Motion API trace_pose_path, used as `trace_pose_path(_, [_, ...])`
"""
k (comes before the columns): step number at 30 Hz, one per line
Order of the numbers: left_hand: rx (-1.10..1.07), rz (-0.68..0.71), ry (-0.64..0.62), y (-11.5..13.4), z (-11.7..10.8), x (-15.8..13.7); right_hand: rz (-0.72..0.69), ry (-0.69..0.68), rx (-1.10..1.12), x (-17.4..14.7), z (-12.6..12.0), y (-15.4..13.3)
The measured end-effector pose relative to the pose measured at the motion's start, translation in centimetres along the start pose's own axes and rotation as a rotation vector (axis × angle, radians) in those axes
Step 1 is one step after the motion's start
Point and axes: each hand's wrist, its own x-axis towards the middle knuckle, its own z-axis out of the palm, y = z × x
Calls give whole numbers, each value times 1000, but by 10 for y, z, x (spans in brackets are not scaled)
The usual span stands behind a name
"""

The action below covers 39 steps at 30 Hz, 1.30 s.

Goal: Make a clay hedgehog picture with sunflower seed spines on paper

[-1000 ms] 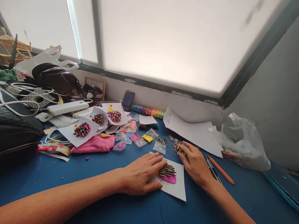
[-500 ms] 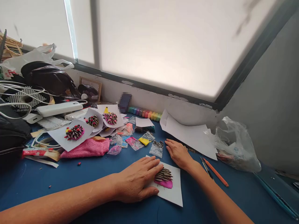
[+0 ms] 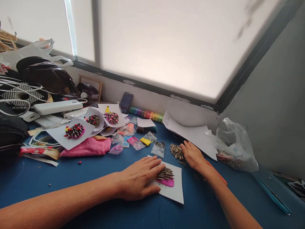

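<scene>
My left hand (image 3: 141, 178) lies flat with fingers stretched over the left part of a small white paper sheet (image 3: 175, 194). On that sheet is a pink clay shape (image 3: 166, 182) with rows of striped sunflower seeds (image 3: 165, 173) stuck into it; my fingers cover its left side. My right hand (image 3: 193, 156) rests open on the blue table, its fingertips at the right edge of a loose pile of sunflower seeds (image 3: 176, 151). A few stray seeds lie near its wrist. An orange pen (image 3: 216, 171) is partly hidden behind the right forearm.
Left of the hands lie finished-looking seed hedgehogs (image 3: 75, 131) on paper, a pink cloth (image 3: 88, 148) and small clay bags (image 3: 148, 138). White sheets (image 3: 190, 135) and a clear plastic bag (image 3: 234, 148) stand at the right. Colourful clay tubs (image 3: 147, 114) line the wall.
My right hand has moved right, uncovering the seed pile it was over. The left hand stays on the paper. The view has shifted slightly.
</scene>
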Motion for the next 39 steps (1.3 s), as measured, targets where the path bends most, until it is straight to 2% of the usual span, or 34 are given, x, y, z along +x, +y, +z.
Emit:
trace_pose_path(8, [-20, 17, 46, -4, 5, 0, 74, -118, -66, 15, -10, 27])
trace_pose_path(14, [-15, 16, 59, -4, 5, -1, 36, -183, -14, 9, -7, 27])
trace_pose_path(22, [-25, 33, 94, -6, 8, -1, -107, -90, 103, -32, -17, 19])
trace_pose_path(26, [-25, 26, 73, -5, 8, -1, -94, -5, 119, -28, -10, 7])
trace_pose_path(31, [-22, 18, 48, -4, 6, -1, -132, -5, 145, -31, 2, -7])
trace_pose_path(36, [-43, 18, 80, -3, 7, -1, -143, -15, 176, -48, -8, 4])
trace_pose_path(39, [-44, 21, 79, -3, 8, -1, -104, -3, 195, -39, -8, 9])
